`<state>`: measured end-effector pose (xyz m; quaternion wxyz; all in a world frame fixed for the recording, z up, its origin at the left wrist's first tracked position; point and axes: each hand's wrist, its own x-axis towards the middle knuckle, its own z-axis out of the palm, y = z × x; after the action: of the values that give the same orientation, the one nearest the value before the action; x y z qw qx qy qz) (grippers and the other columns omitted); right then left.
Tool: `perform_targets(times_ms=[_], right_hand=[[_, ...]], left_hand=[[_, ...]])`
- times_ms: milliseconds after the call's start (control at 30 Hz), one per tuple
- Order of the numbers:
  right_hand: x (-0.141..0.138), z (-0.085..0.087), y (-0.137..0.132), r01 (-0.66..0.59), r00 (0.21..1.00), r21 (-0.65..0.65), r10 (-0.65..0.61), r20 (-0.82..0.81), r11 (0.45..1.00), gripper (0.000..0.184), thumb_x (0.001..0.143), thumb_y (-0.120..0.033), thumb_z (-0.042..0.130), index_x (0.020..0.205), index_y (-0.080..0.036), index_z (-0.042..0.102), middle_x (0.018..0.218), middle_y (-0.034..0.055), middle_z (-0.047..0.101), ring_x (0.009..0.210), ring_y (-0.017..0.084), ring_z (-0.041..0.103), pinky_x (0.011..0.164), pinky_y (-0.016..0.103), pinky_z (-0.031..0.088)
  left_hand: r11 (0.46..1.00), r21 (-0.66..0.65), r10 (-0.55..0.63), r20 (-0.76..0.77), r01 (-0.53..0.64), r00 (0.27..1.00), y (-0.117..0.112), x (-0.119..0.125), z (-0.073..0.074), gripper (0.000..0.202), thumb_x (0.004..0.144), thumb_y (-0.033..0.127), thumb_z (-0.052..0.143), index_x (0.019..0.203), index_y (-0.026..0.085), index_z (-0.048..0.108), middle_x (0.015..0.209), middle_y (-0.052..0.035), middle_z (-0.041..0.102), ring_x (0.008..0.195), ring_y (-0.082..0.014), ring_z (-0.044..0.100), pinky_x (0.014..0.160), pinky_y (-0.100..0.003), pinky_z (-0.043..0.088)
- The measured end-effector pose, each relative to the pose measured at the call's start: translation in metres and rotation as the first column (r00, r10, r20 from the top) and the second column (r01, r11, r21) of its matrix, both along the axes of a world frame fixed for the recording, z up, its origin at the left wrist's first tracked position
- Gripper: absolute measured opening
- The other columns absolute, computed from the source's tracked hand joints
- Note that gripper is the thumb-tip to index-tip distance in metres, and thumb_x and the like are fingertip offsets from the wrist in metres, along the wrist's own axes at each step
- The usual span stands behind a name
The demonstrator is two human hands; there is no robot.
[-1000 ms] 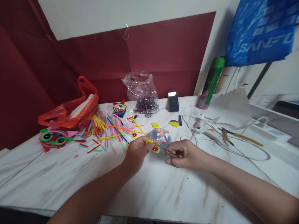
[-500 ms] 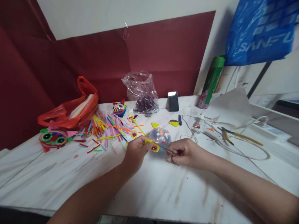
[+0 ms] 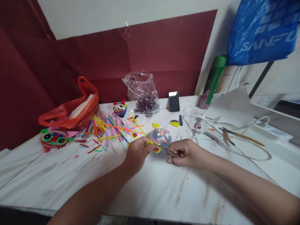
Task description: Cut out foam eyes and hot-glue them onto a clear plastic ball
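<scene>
My left hand (image 3: 138, 151) pinches a yellow pipe cleaner piece (image 3: 155, 148) bent round a red centre, with a long yellow stem running up behind the fingers. My right hand (image 3: 182, 153) is closed round the handles of small scissors (image 3: 172, 153), whose blades point left and reach the yellow piece. Just behind both hands sits a clear round ball (image 3: 161, 136) with coloured bits on or in it. A similar yellow-rimmed red piece (image 3: 134, 134) lies left of the ball. Two yellow pointed pieces, one of them a yellow triangle (image 3: 155, 125), lie behind it.
Loose pipe cleaners (image 3: 110, 125) spread leftward, near a red plastic bag (image 3: 70, 109) and a decorated ball (image 3: 53, 137). A clear bag (image 3: 145, 97), a phone (image 3: 173, 101) and a green spray can (image 3: 212, 82) stand at the back. Rightward lie a glue gun (image 3: 206, 129), its cord and pliers (image 3: 243, 137).
The yellow piece and my left hand have shifted very slightly right. My right hand and the scissors look almost unmoved.
</scene>
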<state>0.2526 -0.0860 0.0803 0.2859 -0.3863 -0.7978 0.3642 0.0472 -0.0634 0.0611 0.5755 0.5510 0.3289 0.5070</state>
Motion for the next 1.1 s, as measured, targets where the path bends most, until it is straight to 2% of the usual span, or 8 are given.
perform_targets(times_ms=[267,467,733,933,1100], right_hand=[[0.0022,-0.0024,-0.0010,0.004,1.000,-0.001,-0.004,0.024,1.000,0.030,0.078,-0.039,0.062,0.063,-0.018,0.048,0.053,-0.0074,0.031,0.051,0.007,0.026,0.046,0.021,0.024],[0.0006,-0.0001,-0.0002,0.014,0.999,0.013,-0.014,0.035,1.000,0.036,0.076,-0.038,0.063,0.058,-0.019,0.039,0.053,-0.0076,0.028,0.051,0.007,0.024,0.046,0.021,0.023],[-0.0001,-0.0019,0.0010,0.021,0.999,0.017,-0.021,0.038,1.000,0.030,0.077,-0.038,0.063,0.061,-0.017,0.048,0.053,-0.0077,0.030,0.050,0.007,0.026,0.046,0.020,0.023],[0.0014,-0.0054,0.0032,0.000,1.000,-0.036,0.000,-0.006,0.999,0.017,0.078,-0.029,0.060,0.069,-0.015,0.060,0.053,-0.0074,0.034,0.049,0.007,0.030,0.047,0.020,0.026],[0.0004,-0.0062,0.0041,0.014,1.000,-0.009,-0.013,0.009,1.000,0.024,0.078,-0.034,0.061,0.063,-0.016,0.055,0.053,-0.0076,0.031,0.050,0.007,0.029,0.047,0.021,0.026]], left_hand=[[0.999,0.048,0.000,-0.051,0.002,0.999,-0.0002,-0.0013,0.0015,0.011,0.067,0.024,0.074,0.074,0.016,0.071,0.069,-0.0019,0.071,0.065,-0.0132,0.064,0.066,-0.024,0.050],[0.999,0.048,-0.014,-0.066,0.017,0.998,-0.0010,-0.0007,0.0031,0.012,0.065,0.023,0.074,0.073,0.015,0.071,0.070,-0.0023,0.072,0.065,-0.0138,0.064,0.065,-0.024,0.050],[1.000,-0.005,-0.024,-0.074,0.024,0.997,-0.0012,0.0014,0.0042,0.011,0.063,0.023,0.074,0.071,0.015,0.071,0.066,-0.0018,0.071,0.062,-0.0131,0.064,0.063,-0.024,0.049],[1.000,-0.027,-0.016,-0.100,0.013,0.995,-0.0021,0.0027,0.0080,0.011,0.062,0.024,0.072,0.068,0.016,0.068,0.058,0.0004,0.067,0.060,-0.0135,0.062,0.062,-0.025,0.048],[0.999,-0.028,-0.019,-0.114,0.016,0.993,-0.0023,0.0036,0.0092,0.011,0.062,0.025,0.072,0.066,0.016,0.067,0.056,0.0007,0.066,0.056,-0.0127,0.058,0.060,-0.024,0.045]])
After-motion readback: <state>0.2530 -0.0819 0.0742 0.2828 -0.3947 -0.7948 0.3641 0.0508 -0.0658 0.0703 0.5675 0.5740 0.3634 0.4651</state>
